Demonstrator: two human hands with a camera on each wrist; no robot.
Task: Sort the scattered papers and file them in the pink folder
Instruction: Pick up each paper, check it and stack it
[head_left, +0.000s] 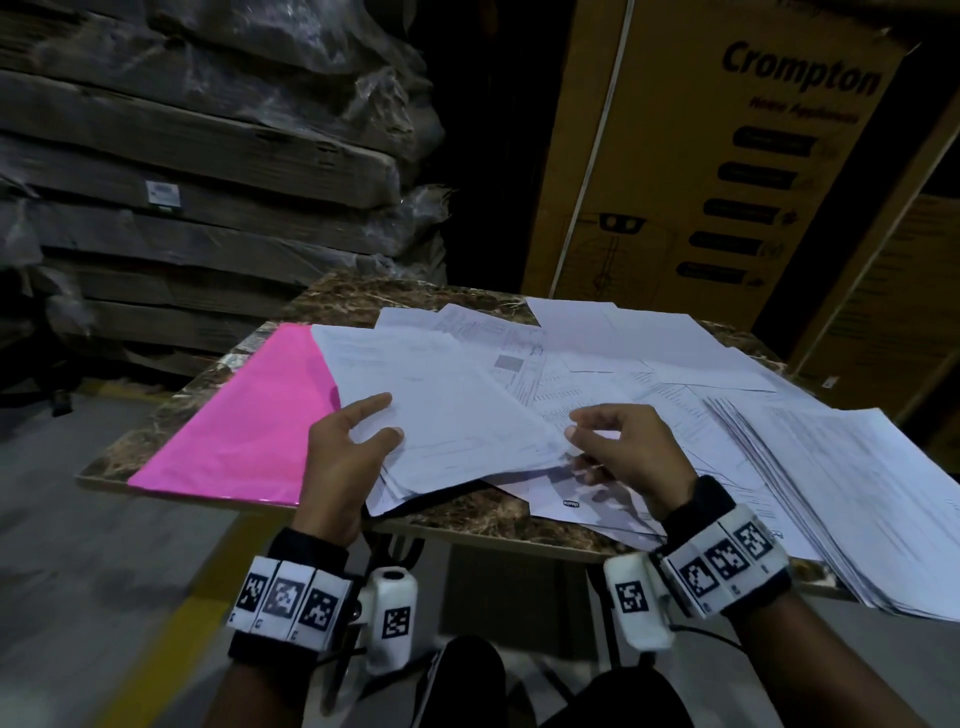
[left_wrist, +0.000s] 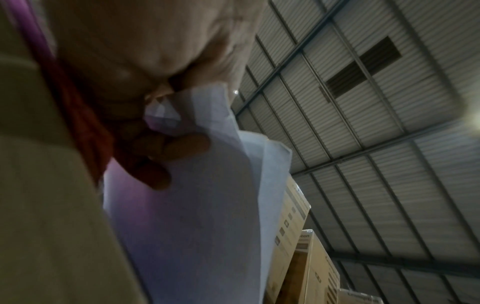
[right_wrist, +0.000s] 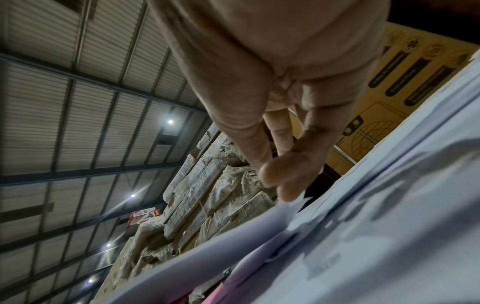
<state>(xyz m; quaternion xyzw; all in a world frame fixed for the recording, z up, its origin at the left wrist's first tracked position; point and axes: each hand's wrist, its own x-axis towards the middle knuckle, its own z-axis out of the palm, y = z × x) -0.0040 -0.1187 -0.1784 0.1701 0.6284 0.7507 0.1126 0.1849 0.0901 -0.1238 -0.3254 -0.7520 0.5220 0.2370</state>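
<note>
The pink folder (head_left: 244, 431) lies flat on the left part of the marble table (head_left: 467, 506). My left hand (head_left: 363, 431) grips the left edge of a sheaf of white papers (head_left: 447, 405), thumb on top and fingers (left_wrist: 161, 176) underneath; the sheaf is lifted slightly and overlaps the folder's right edge. My right hand (head_left: 576, 447) pinches the sheaf's near right corner, its fingertips (right_wrist: 275, 174) meeting at the paper edge. Loose printed sheets (head_left: 649, 364) are scattered over the middle and back of the table.
A thick fanned pile of papers (head_left: 841, 493) hangs over the table's right front edge. A tall Crompton cardboard box (head_left: 727, 156) stands behind the table on the right. Plastic-wrapped flat cartons (head_left: 208, 156) are stacked at the back left. Grey floor with a yellow line (head_left: 171, 623) lies below.
</note>
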